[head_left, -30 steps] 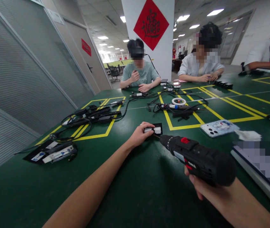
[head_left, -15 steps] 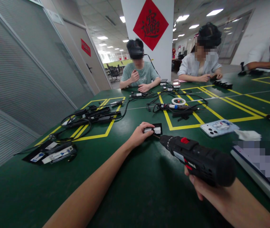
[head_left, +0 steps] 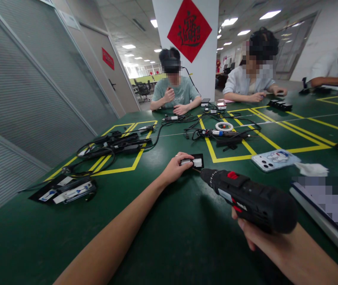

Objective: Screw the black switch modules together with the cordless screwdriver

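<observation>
A black cordless drill [head_left: 246, 198] with red switches points forward and left, and my right hand [head_left: 252, 233] is wrapped round its grip. The drill's thin bit [head_left: 196, 170] reaches to the near edge of a small black piece with a white block [head_left: 197, 162] on it. My left hand [head_left: 177, 166] presses this piece against the table, fingers over its left part and thumb along its near side. Whether the bit's tip sits in a screw is too small to tell.
On the green table [head_left: 169, 213], black cabled tools [head_left: 121, 144] lie at the left, beside dark packages [head_left: 64, 190]. A phone [head_left: 275, 159], a crumpled tissue [head_left: 313, 169] and a blurred-out flat device [head_left: 326, 209] lie at the right. A tape roll [head_left: 224, 126] lies farther back; several people sit across.
My hands, the drill and the small piece hold nearly the same place. Across the table at the right, a co-worker's hand has moved a little.
</observation>
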Tool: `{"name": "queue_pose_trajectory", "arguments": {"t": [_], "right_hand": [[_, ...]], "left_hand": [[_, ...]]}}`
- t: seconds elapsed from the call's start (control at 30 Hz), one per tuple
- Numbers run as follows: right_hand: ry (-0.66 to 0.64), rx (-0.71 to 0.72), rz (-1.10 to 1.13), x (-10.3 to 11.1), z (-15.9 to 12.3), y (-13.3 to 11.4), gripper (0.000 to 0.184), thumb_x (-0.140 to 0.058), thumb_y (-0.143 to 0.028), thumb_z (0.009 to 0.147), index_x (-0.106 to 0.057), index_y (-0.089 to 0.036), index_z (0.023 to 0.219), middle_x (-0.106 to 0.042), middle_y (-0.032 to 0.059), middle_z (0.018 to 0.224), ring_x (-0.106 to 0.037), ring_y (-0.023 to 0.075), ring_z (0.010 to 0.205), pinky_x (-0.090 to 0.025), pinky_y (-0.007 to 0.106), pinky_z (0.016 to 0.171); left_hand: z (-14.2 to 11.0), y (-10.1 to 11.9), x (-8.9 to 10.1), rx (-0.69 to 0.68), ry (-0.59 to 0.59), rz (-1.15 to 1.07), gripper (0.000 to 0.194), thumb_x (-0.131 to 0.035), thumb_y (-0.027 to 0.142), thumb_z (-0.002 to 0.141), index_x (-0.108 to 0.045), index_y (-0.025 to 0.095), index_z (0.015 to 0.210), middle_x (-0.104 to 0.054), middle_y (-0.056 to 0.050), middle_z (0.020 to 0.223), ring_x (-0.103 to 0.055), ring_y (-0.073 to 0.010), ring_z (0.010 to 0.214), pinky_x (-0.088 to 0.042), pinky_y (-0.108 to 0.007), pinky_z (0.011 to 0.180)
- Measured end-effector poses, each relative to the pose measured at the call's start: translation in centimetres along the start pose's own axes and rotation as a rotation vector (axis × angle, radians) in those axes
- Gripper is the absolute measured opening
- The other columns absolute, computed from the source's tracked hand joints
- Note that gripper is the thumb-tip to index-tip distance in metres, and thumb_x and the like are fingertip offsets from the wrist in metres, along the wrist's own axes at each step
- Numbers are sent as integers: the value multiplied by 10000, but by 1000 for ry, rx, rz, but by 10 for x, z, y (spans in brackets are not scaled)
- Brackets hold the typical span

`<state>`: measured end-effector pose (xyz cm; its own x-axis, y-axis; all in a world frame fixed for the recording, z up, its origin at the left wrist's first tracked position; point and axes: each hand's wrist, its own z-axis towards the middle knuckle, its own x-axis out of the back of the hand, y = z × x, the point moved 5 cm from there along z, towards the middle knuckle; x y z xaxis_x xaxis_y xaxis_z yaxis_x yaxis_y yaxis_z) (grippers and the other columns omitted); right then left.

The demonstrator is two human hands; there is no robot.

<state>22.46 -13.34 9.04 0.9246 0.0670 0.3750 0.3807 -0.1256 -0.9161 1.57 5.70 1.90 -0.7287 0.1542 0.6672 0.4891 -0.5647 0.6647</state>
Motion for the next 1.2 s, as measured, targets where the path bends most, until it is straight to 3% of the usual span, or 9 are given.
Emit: {"name": "queue_pose_trajectory", "arguments": {"t": [0.17,0.37,0.53,0.73,1.2], "right_hand": [[6,12,-36,1,0,2,139,-619,-319,715,-673,-267,833,-695,-6,748,-668,204,695,-546,262,579],[68,18,-102,3,-4,5,40,-645,-314,697,-666,-309,730,-631,-29,539,-661,218,706,-546,259,632],[48,-21,-149,3,-4,6,61,-629,-339,708,-653,-293,676,-633,-34,538,-637,192,595,-527,251,565],[60,25,-113,4,-3,2,42,-630,-336,704,-655,-303,696,-636,-35,545,-651,203,668,-530,249,590],[53,3,-126,3,-5,3,36,-625,-326,712,-654,-303,713,-650,-37,571,-633,181,591,-524,239,558]], "left_hand": [[-1,1,0,0,9,0,272,-538,321,866,-581,155,1077,-574,-89,1150,-549,-234,1045,-452,-468,898],[0,1,0,14,28,6,268,-531,331,869,-587,150,1058,-581,-88,1135,-555,-229,1032,-457,-462,890],[0,2,0,18,27,7,266,-531,329,870,-587,150,1058,-583,-87,1134,-556,-229,1033,-456,-462,892],[0,3,0,4,35,11,262,-531,329,869,-591,149,1050,-588,-86,1128,-556,-228,1034,-445,-469,907],[-1,3,1,1,14,21,274,-544,326,862,-583,152,1070,-581,-87,1140,-553,-231,1038,-445,-471,907]]}}
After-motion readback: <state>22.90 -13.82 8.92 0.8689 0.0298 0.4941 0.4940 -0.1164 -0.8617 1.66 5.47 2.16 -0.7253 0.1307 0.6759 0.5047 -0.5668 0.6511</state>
